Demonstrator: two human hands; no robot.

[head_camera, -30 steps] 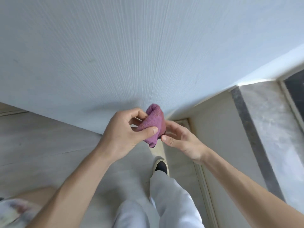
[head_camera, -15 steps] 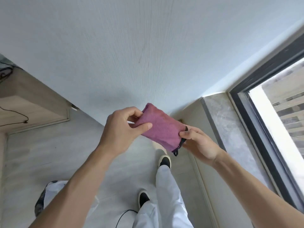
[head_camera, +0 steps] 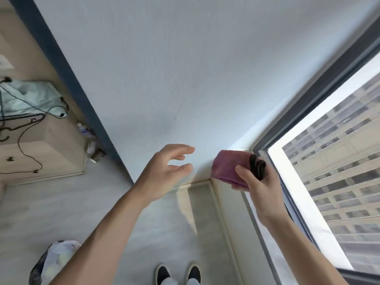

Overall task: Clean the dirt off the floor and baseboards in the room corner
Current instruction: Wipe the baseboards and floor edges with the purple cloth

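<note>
My right hand grips a folded purple cloth with a black edge, held in the air near the window. My left hand hovers apart from the cloth, fingers loosely spread and holding nothing. Below and between the hands lies the room corner, where the pale baseboard meets the light floor. A second baseboard run follows the wall under the window. My two dark shoes stand at the bottom of the view.
A large window with a dark frame fills the right. At the left stand a wooden cabinet with cables, some bottles on the floor, and a plastic bag at bottom left.
My left hand has let go of the cloth and moved left. My right hand now holds the cloth alone, farther right. My head has lifted and the view has widened.
</note>
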